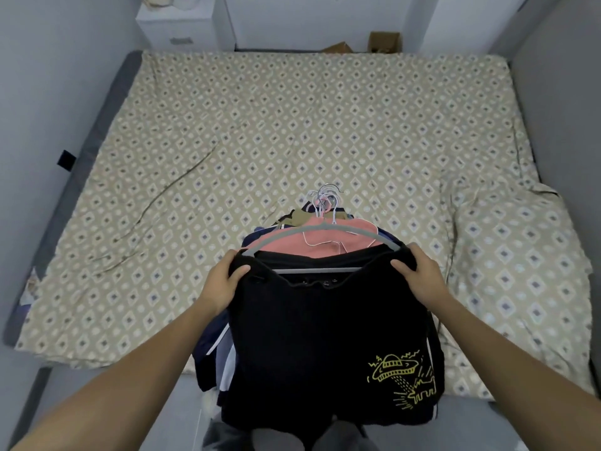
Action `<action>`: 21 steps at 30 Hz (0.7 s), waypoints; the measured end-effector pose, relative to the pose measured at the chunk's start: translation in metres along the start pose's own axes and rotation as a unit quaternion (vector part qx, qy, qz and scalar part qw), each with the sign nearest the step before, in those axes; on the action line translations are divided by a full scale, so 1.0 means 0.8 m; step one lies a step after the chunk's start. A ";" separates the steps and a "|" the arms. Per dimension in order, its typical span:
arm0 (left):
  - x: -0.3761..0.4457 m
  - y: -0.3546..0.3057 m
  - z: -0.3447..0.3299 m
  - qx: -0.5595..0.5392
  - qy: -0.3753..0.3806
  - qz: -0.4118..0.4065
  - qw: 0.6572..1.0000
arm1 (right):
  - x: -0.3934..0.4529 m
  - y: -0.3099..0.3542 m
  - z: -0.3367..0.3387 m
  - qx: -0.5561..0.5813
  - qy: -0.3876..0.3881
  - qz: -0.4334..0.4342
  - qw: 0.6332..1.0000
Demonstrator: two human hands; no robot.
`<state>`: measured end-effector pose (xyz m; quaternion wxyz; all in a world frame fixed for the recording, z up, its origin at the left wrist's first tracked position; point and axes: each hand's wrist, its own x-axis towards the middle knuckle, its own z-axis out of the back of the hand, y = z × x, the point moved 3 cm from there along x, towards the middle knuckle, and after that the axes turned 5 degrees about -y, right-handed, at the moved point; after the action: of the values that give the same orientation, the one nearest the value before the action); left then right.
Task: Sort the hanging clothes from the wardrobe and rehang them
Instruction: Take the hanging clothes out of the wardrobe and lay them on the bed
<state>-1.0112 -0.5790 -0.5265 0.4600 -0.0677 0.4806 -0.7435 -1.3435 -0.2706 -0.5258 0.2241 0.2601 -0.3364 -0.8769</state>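
A pile of clothes on hangers lies at the bed's near edge. On top is a pair of black shorts [328, 336] with a yellow UFO drawing, hung on a grey hanger [312, 231]. My left hand [224, 281] grips the left end of the waistband. My right hand [419, 275] grips the right end. Under the shorts shows a pink garment [325, 242], with dark blue and striped clothes [214, 356] sticking out at the left. Several hanger hooks [327, 198] bunch together at the pile's far end.
The bed [227, 141] with a beige diamond-patterned sheet fills the room between grey walls. A rumpled fold of sheet [507, 242] lies at the right. A white cabinet [175, 24] and cardboard boxes [383, 42] stand beyond the bed's far edge.
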 end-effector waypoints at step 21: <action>-0.138 0.043 0.310 -0.121 -0.002 -0.165 0.979 | -0.333 0.283 -0.080 -0.061 -0.251 0.071 0.964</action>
<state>-0.7925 -0.6621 -0.3843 0.3205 -0.2027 0.5485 -0.7453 -1.0518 -0.3020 -0.3250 0.2099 -0.0066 -0.3450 -0.9148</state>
